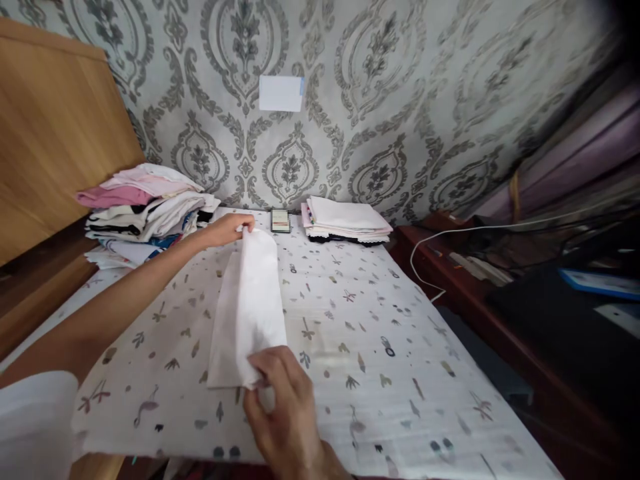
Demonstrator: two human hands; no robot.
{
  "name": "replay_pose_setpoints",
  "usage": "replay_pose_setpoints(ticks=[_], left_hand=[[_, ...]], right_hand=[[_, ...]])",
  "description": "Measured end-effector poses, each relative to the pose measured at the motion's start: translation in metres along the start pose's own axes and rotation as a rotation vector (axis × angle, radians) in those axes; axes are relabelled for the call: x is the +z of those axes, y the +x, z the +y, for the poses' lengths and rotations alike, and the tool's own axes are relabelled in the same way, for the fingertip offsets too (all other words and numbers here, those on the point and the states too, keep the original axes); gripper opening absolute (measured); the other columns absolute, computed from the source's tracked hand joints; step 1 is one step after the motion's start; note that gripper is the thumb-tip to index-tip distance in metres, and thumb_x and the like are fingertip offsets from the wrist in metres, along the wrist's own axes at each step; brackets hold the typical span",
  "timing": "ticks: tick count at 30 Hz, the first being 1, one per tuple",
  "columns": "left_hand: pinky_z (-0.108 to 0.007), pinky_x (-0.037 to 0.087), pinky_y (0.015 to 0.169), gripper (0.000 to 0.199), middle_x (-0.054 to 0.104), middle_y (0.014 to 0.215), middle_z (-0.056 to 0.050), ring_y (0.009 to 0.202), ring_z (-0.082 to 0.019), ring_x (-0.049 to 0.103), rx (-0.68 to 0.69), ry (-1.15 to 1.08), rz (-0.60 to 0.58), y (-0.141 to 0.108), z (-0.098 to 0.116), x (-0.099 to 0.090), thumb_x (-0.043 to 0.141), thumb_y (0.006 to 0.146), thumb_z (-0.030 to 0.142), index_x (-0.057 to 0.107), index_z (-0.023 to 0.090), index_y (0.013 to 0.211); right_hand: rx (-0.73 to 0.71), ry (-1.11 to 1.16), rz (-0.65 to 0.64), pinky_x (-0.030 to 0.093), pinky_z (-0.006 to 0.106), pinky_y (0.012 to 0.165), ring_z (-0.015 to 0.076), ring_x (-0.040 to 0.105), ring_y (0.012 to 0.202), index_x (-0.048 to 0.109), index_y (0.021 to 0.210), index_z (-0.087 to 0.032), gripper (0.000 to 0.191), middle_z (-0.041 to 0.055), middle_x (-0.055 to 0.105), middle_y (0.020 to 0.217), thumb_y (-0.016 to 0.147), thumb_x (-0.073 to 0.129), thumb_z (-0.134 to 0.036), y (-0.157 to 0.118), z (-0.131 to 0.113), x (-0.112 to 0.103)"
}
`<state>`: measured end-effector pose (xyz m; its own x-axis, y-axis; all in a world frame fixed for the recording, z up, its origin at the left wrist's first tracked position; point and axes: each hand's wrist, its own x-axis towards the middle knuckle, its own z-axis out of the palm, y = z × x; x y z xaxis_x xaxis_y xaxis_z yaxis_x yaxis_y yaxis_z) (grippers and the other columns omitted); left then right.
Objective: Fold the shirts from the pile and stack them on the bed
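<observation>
A white cloth (261, 293), partly folded over lengthwise, lies on the patterned sheet (350, 360) in front of me. My left hand (229, 230) pinches its far corner and lifts the folded edge a little. At the near end, my right hand (287, 407) grips the other corner of the same folded edge between thumb and fingers. The under layer of the cloth lies flat to the left of the raised fold. I cannot make out what kind of garment or linen it is.
A heap of clothes (150, 210) stands at the back left beside a wooden panel (60, 127). Along the patterned wall are a phone-like device (281, 221) and a neat stack of folded cloths (346, 221). A white cable (425, 240) crosses the dark red furniture on the right.
</observation>
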<state>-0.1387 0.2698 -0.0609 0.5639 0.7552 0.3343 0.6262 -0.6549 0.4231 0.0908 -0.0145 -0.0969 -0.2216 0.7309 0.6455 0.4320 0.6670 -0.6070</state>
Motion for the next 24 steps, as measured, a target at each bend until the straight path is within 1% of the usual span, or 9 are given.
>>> replay_pose_setpoints(ticks=[3, 6, 8, 10, 13, 15, 17, 20, 24], left_hand=[[-0.025, 0.039, 0.068, 0.021, 0.065, 0.084, 0.000, 0.076, -0.018, 0.056, -0.133, 0.063, -0.055, -0.042, -0.021, 0.000, 0.047, 0.067, 0.015, 0.058, 0.020, 0.084], [-0.028, 0.043, 0.078, 0.027, 0.066, 0.088, -0.002, 0.085, -0.021, 0.060, -0.195, 0.160, -0.130, -0.070, -0.029, 0.006, 0.045, 0.065, 0.011, 0.060, 0.021, 0.085], [-0.032, 0.045, 0.086, 0.032, 0.067, 0.096, -0.005, 0.095, -0.023, 0.061, -0.232, 0.258, -0.141, -0.080, -0.024, 0.011, 0.044, 0.068, 0.008, 0.063, 0.022, 0.089], [-0.035, 0.044, 0.094, 0.040, 0.068, 0.109, -0.007, 0.107, -0.025, 0.059, -0.254, 0.324, -0.090, -0.082, -0.010, 0.017, 0.043, 0.073, 0.007, 0.065, 0.023, 0.103], [-0.036, 0.039, 0.106, 0.044, 0.063, 0.132, -0.007, 0.123, -0.023, 0.054, -0.170, 0.240, -0.056, -0.078, 0.020, 0.036, 0.039, 0.090, 0.015, 0.059, 0.025, 0.128], [-0.035, 0.031, 0.115, 0.044, 0.055, 0.146, -0.005, 0.135, -0.020, 0.046, -0.060, 0.150, -0.169, -0.072, 0.036, 0.056, 0.037, 0.099, 0.026, 0.051, 0.027, 0.140], [-0.036, 0.018, 0.121, 0.048, 0.043, 0.156, -0.003, 0.146, -0.019, 0.034, 0.024, 0.118, -0.325, -0.064, 0.042, 0.075, 0.037, 0.102, 0.038, 0.043, 0.028, 0.148], [-0.041, 0.005, 0.123, 0.053, 0.030, 0.163, -0.004, 0.153, -0.018, 0.018, 0.037, 0.147, -0.432, -0.043, 0.029, 0.093, 0.034, 0.103, 0.046, 0.035, 0.028, 0.153], [-0.046, 0.004, 0.122, 0.053, 0.027, 0.164, -0.004, 0.153, -0.018, 0.015, -0.026, 0.156, -0.445, -0.007, 0.003, 0.098, 0.030, 0.102, 0.047, 0.035, 0.030, 0.152]], right_hand=[[-0.068, -0.101, -0.195, 0.052, 0.033, 0.066, 0.0204, 0.058, 0.078, 0.056, 0.095, -0.019, 0.028, 0.0052, 0.062, 0.087, 0.075, 0.048, -0.002, -0.002, -0.004, 0.029], [-0.105, -0.250, -0.443, 0.053, 0.035, 0.067, 0.0223, 0.058, 0.078, 0.057, 0.089, -0.019, 0.022, 0.0067, 0.063, 0.087, 0.076, 0.052, -0.002, -0.006, -0.006, 0.046], [-0.112, -0.256, -0.564, 0.055, 0.036, 0.072, 0.0229, 0.060, 0.083, 0.059, 0.092, -0.018, 0.017, 0.0073, 0.065, 0.092, 0.079, 0.057, -0.006, -0.005, -0.008, 0.046], [-0.101, -0.156, -0.641, 0.055, 0.033, 0.078, 0.0211, 0.062, 0.089, 0.061, 0.103, -0.019, 0.019, 0.0062, 0.067, 0.097, 0.085, 0.059, -0.013, 0.003, -0.008, 0.037], [-0.067, -0.056, -0.637, 0.055, 0.030, 0.087, 0.0179, 0.065, 0.098, 0.060, 0.123, -0.020, 0.030, 0.0058, 0.069, 0.106, 0.095, 0.048, -0.016, 0.021, 0.004, 0.022], [-0.084, -0.146, -0.586, 0.050, 0.040, 0.101, 0.0225, 0.061, 0.118, 0.059, 0.130, -0.018, 0.035, 0.0115, 0.067, 0.125, 0.098, 0.046, -0.018, 0.027, 0.019, 0.019], [-0.125, -0.261, -0.576, 0.039, 0.052, 0.113, 0.0293, 0.047, 0.137, 0.055, 0.136, -0.015, 0.041, 0.0166, 0.056, 0.144, 0.097, 0.051, -0.026, 0.025, 0.033, 0.024], [-0.161, -0.326, -0.644, 0.031, 0.058, 0.118, 0.0310, 0.037, 0.145, 0.047, 0.146, -0.015, 0.054, 0.0167, 0.047, 0.152, 0.098, 0.053, -0.038, 0.011, 0.046, 0.035], [-0.143, -0.346, -0.652, 0.029, 0.059, 0.119, 0.0313, 0.034, 0.146, 0.044, 0.148, -0.017, 0.054, 0.0151, 0.043, 0.155, 0.100, 0.050, -0.041, -0.002, 0.043, 0.040]])
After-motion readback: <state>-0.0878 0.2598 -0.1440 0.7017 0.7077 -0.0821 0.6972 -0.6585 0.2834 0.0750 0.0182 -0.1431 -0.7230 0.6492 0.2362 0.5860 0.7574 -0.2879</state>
